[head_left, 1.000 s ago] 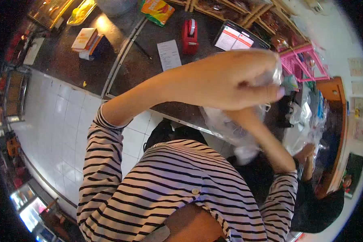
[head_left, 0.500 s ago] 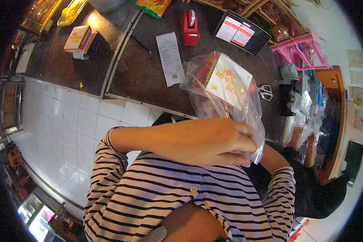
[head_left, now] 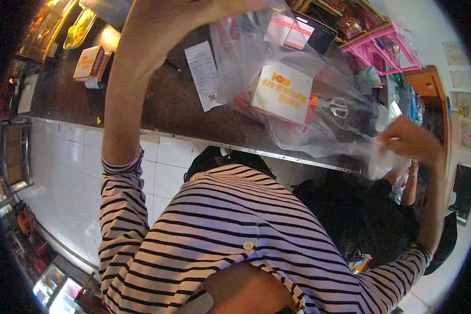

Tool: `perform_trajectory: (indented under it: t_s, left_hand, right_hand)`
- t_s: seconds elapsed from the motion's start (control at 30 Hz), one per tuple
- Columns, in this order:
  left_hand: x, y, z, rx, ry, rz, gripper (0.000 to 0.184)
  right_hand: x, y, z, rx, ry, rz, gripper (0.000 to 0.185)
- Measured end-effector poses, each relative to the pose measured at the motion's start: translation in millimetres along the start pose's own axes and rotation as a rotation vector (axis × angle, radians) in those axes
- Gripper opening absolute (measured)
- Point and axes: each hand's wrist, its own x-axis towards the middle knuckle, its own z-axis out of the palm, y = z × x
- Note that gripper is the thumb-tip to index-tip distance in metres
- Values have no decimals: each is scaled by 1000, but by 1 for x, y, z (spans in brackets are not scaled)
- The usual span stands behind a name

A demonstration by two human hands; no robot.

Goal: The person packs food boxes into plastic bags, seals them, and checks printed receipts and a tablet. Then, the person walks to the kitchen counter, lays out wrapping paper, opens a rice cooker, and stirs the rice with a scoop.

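Observation:
A clear plastic bag (head_left: 329,78) is stretched wide over the dark counter. Inside it lies a white box with orange lettering (head_left: 282,92), with something red beside it. My left hand (head_left: 193,13), raised at the top of the view, grips the bag's upper edge; its fingertips are blurred. At the right, my right hand (head_left: 411,140) is closed on the bag's other end, which is drawn thin toward it. A printed receipt (head_left: 202,73) is flat on the counter left of the bag. White-handled scissors (head_left: 338,107) show through the plastic.
A tablet (head_left: 310,34) stands behind the bag. Another small box (head_left: 89,63) sits on the counter (head_left: 167,112) at the left. Beyond my right hand are a pink basket (head_left: 382,49) and a person's forearm (head_left: 411,186). White floor tiles (head_left: 73,172) show below.
My hands have moved apart, left hand up and right hand out to the right, spreading the bag. The box inside has turned and now lies lower and flatter.

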Motion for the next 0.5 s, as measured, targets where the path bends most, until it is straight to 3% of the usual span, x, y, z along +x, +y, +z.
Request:
perform_trajectory:
  t_s: [0.07,0.13,0.2,0.23,0.3,0.37,0.43,0.47,0.5]
  left_hand:
    - [9,0,6,119,-7,-51,13]
    - [20,12,27,267,2,-177,16]
    - [32,12,42,43,-300,-86,23]
    - [37,12,49,-78,-455,-67,27]
    - [15,13,90,428,-248,270,34]
    - [16,21,70,878,-287,481,52]
    - [5,-26,66,828,-327,480,62]
    - [-3,-53,67,799,-354,481,67]
    - [-10,-72,81,736,-358,324,66]
  right_hand:
    - [-46,17,-12,252,320,-114,39]
    - [-49,11,-6,226,787,-323,42]
    - [-19,-34,-13,11,853,-351,63]
    - [3,-43,-26,42,759,-359,76]
    - [46,-50,-44,128,654,-484,103]
    - [11,-74,-71,-74,465,-673,52]
    - [14,-89,-75,-245,577,-793,24]
    - [35,-92,-67,-313,796,-809,24]
    - [39,-88,-68,-304,842,-863,27]
